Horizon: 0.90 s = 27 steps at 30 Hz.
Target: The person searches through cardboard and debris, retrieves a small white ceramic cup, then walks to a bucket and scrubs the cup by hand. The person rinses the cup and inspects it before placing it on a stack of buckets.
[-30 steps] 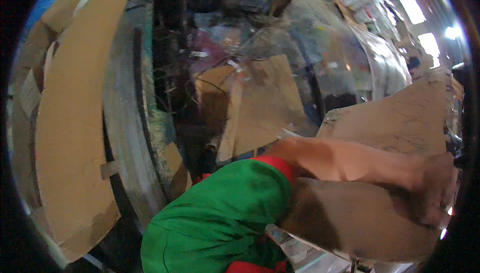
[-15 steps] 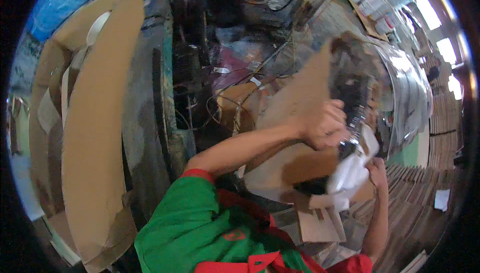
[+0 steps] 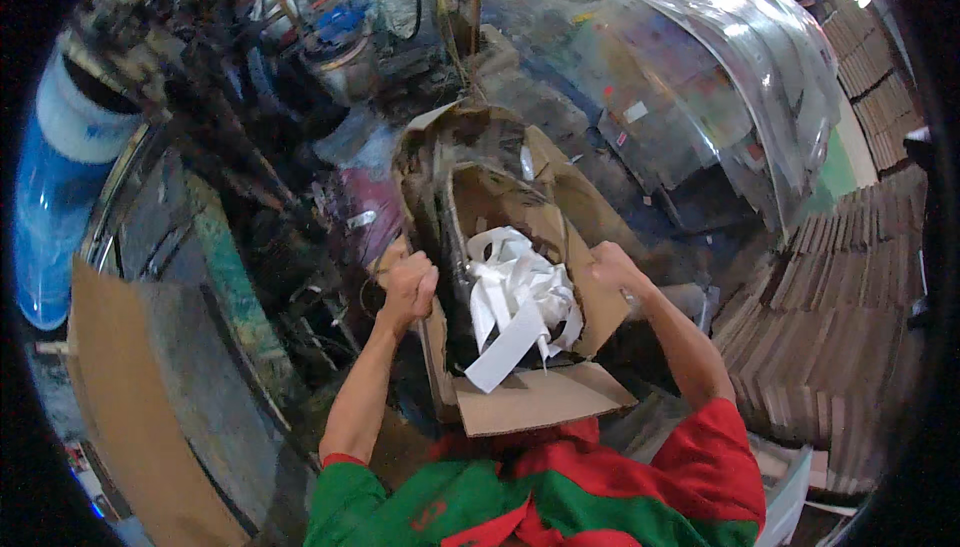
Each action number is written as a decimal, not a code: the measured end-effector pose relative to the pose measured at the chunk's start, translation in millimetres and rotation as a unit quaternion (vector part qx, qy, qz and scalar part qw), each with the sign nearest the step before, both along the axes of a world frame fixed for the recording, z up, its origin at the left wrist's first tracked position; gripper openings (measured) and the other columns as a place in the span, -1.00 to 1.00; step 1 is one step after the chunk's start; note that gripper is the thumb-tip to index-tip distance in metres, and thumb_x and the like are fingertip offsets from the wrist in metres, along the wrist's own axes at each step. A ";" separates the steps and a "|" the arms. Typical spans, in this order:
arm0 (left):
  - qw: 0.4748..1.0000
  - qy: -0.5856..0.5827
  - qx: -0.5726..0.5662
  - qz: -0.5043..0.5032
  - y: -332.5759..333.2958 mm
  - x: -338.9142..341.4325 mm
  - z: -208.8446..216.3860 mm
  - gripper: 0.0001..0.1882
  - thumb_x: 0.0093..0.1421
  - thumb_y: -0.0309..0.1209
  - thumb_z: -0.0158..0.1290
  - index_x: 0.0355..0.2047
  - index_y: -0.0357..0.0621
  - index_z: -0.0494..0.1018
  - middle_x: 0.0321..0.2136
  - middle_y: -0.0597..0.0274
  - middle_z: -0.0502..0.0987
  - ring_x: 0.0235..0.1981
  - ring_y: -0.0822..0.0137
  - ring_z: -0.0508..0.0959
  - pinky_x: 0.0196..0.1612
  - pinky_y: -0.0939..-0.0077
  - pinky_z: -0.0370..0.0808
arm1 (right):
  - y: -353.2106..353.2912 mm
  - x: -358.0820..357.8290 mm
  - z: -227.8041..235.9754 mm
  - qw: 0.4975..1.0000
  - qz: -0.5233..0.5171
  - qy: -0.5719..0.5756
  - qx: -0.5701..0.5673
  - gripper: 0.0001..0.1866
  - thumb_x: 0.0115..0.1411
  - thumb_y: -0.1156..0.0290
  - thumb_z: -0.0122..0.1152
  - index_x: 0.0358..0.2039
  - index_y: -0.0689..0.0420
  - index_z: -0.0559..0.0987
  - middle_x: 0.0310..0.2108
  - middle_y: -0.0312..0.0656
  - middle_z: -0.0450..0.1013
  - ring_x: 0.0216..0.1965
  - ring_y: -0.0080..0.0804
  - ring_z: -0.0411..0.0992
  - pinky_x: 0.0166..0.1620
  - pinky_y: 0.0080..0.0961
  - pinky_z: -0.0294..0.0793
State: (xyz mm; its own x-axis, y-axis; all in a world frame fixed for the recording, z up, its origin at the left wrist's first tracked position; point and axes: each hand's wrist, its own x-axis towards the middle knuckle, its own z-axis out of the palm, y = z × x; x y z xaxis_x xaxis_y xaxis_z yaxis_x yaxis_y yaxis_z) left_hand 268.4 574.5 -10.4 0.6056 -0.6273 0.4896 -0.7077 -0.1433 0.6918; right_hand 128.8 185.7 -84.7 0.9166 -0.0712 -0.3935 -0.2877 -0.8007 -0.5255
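An open cardboard box (image 3: 545,402) is in front of me, its flaps spread outward. Inside it lies a loose tangle of white strips (image 3: 520,292), with one flat end hanging toward the near flap. My left hand (image 3: 408,287) is closed round the box's left edge. On the other side, my right hand (image 3: 615,272) grips the right flap, fingers partly hidden behind the cardboard. A dark band or edge runs down the inner left side of the box; I cannot make out what it is.
Stacks of flat cardboard (image 3: 820,347) fill the right. Clear plastic sheets (image 3: 745,77) curve over something at the back right. A blue drum (image 3: 60,207) stands far left, beside a long cardboard piece (image 3: 130,387). A stained bucket (image 3: 345,62) is further back.
My right hand has let go of the white strips, which now lie in the box. Both hands now hold the box's opposite sides. The view has turned, bringing the box to the middle.
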 end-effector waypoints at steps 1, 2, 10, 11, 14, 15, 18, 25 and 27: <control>1.000 -0.004 0.002 0.015 -11.6 5.1 -6.1 -0.72 0.10 -0.50 -0.10 -0.72 -0.21 0.16 -0.70 0.09 0.15 -0.63 0.10 0.23 -0.54 0.25 0.11 | -12.0 10.8 -10.2 1.000 0.008 0.006 0.002 -0.70 -0.09 0.31 0.14 -0.56 0.38 0.53 -0.53 0.27 0.42 -0.44 0.23 0.45 -0.34 -0.06 0.44; 0.999 -0.021 -0.003 0.033 -22.0 10.9 -11.5 -0.72 0.10 -0.50 -0.10 -0.72 -0.21 0.16 -0.71 0.09 0.14 -0.64 0.11 0.23 -0.54 0.25 0.11 | -19.7 22.2 -18.7 1.000 0.016 -0.006 -0.003 -0.69 -0.07 0.32 0.12 -0.55 0.39 0.52 -0.55 0.28 0.40 -0.43 0.26 0.42 -0.33 -0.05 0.44; 0.996 0.019 0.072 -0.056 -73.8 37.7 -75.2 -0.76 0.01 -0.51 0.02 -0.74 -0.12 0.25 -0.72 0.22 0.20 -0.60 0.20 0.30 -0.34 0.27 0.19 | -63.2 43.0 -43.5 0.997 -0.050 0.061 -0.019 -0.70 -0.03 0.34 0.09 -0.63 0.40 0.49 -0.53 0.32 0.42 -0.40 0.33 0.44 -0.29 0.01 0.46; 0.995 -0.010 0.076 -0.068 -70.8 38.0 -84.5 -0.76 0.01 -0.51 0.03 -0.74 -0.11 0.26 -0.72 0.23 0.21 -0.60 0.21 0.30 -0.34 0.26 0.19 | -57.3 34.2 -46.1 0.996 -0.083 0.037 -0.004 -0.67 -0.02 0.30 0.12 -0.67 0.37 0.45 -0.54 0.31 0.42 -0.43 0.33 0.43 -0.35 0.01 0.42; 0.986 -0.079 0.101 -0.105 -82.4 45.8 -125.9 -0.77 0.03 -0.45 0.09 -0.73 -0.09 0.35 -0.74 0.23 0.32 -0.59 0.21 0.37 -0.35 0.25 0.22 | -56.3 17.1 -69.6 0.982 -0.135 -0.124 -0.051 -0.65 0.00 0.27 0.16 -0.67 0.34 0.43 -0.53 0.28 0.42 -0.44 0.30 0.43 -0.39 -0.01 0.39; 0.982 -0.101 0.112 -0.112 -85.0 47.1 -144.8 -0.77 0.03 -0.43 0.10 -0.72 -0.10 0.38 -0.75 0.22 0.34 -0.60 0.21 0.38 -0.33 0.26 0.23 | -56.8 11.8 -81.2 0.978 -0.162 -0.046 -0.120 -0.71 0.01 0.30 0.18 -0.59 0.32 0.46 -0.54 0.25 0.41 -0.42 0.24 0.45 -0.39 -0.04 0.40; 0.970 -0.130 0.151 -0.138 -93.7 47.0 -209.9 -0.77 0.07 -0.36 0.13 -0.68 -0.11 0.45 -0.75 0.17 0.41 -0.58 0.20 0.45 -0.29 0.26 0.26 | -61.2 -15.5 -131.6 0.975 -0.212 -0.056 -0.037 -0.73 0.12 0.32 0.14 -0.32 0.31 0.53 -0.46 0.21 0.46 -0.33 0.23 0.44 -0.28 -0.07 0.39; 0.965 -0.006 0.237 -0.110 -97.6 -76.0 -274.4 -0.72 0.24 -0.24 0.00 -0.51 -0.11 0.54 -0.58 0.13 0.54 -0.48 0.11 0.50 -0.12 0.17 0.31 | -20.7 -103.7 -232.9 0.948 -0.310 0.031 -0.060 -0.48 0.15 0.29 0.15 0.13 0.16 0.38 -0.12 0.19 0.47 -0.21 0.15 0.48 -0.17 -0.09 0.49; 0.963 0.040 0.262 -0.050 -64.4 -134.9 -227.4 -0.69 0.27 -0.21 -0.04 -0.44 -0.13 0.57 -0.53 0.10 0.56 -0.40 0.08 0.53 -0.06 0.10 0.29 | 14.2 -129.0 -222.1 0.941 -0.285 0.143 -0.113 -0.39 0.14 0.31 0.17 0.21 0.12 0.29 0.00 0.17 0.42 -0.11 0.09 0.47 -0.06 -0.04 0.46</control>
State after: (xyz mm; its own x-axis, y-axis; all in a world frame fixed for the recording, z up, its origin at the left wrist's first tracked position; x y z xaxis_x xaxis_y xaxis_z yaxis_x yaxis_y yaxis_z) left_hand 133.5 510.1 -237.7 0.5517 -0.8328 0.0449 -0.6839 -0.4209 0.5960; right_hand -0.3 199.9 -306.8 0.5631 -0.6300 -0.5348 -0.8079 -0.5559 -0.1957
